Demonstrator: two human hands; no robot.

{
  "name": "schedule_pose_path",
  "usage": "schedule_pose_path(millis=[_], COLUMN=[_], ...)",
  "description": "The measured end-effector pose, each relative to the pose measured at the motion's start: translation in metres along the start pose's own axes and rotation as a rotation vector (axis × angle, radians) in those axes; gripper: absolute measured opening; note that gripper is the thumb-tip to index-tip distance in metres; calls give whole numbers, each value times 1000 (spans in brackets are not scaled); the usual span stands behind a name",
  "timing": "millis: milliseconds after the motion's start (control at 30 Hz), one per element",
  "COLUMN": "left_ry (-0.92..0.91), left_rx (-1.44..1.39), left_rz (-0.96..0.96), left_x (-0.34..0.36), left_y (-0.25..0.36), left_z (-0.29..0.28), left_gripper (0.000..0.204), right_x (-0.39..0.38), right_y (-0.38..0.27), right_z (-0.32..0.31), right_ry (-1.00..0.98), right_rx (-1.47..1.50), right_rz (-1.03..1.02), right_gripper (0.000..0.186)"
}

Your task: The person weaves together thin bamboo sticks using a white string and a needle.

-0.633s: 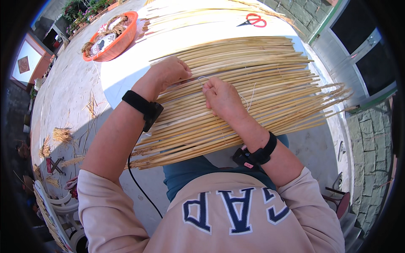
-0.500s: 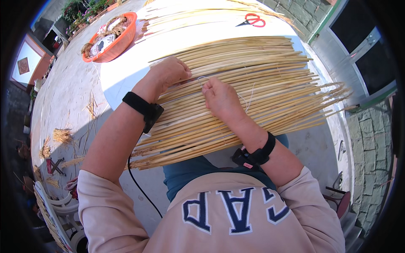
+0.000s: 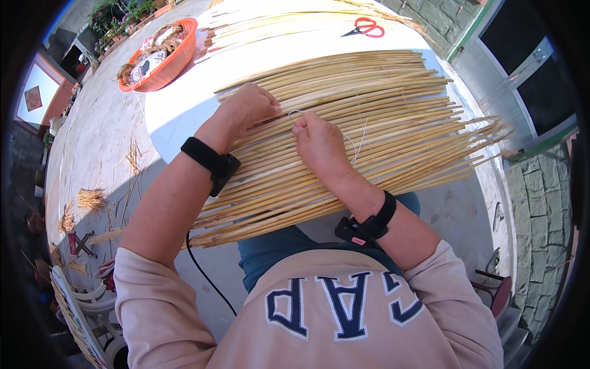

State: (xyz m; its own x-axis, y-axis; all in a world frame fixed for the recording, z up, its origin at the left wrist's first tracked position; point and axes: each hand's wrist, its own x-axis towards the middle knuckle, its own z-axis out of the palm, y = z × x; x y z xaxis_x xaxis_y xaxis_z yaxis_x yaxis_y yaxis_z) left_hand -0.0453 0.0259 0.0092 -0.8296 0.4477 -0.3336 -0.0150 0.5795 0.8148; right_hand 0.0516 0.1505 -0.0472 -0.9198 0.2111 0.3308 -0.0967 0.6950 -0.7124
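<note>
Long pale-yellow straw stalks lie side by side as a mat, partly over a white table and partly over my lap, with cross stitches joining them. My left hand is closed at the mat's far left part, its fingertips pressed on the stalks. Just right of it, my right hand pinches a thin curved needle, whose arc rises above its fingertips. White thread trails in a loop over the stalks to the right of this hand. The needle's tip and the stalk under my left fingers are partly hidden.
Red-handled scissors lie on the white table beyond the mat. Loose stalks lie at its far edge. An orange basket with straw pieces stands at the far left. Straw bundles lie on the floor.
My right hand and the needle have shifted very slightly left. My left hand stays closed at the same place on the mat.
</note>
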Motion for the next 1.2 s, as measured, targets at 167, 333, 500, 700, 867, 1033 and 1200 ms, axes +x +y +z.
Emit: schedule_pose_path(millis=[167,333,500,700,867,1033,1200], left_ry=[15,-7,-10,-14,-7,71,93], left_rx=[38,132,30,70,82,119,154], left_rz=[26,105,41,12,-24,107,111], left_x=[-2,7,6,6,4,-1,-7], left_y=[-2,-11,-14,-9,-9,-12,-8], left_z=[0,-1,-3,-3,-4,0,4], left_gripper=[10,11,10,11,12,17,18], right_x=[-1,1,7,11,4,-3,-5], right_y=[-3,4,-18,-21,-18,-13,8], right_z=[-1,0,-20,-24,-21,-15,1], right_ry=[18,-27,-293,-381,-312,-218,-103], right_rx=[-2,92,272,308,454,447,314], right_rz=[-3,74,354,447,474,383,224], right_gripper=[11,12,14,12,15,15,13])
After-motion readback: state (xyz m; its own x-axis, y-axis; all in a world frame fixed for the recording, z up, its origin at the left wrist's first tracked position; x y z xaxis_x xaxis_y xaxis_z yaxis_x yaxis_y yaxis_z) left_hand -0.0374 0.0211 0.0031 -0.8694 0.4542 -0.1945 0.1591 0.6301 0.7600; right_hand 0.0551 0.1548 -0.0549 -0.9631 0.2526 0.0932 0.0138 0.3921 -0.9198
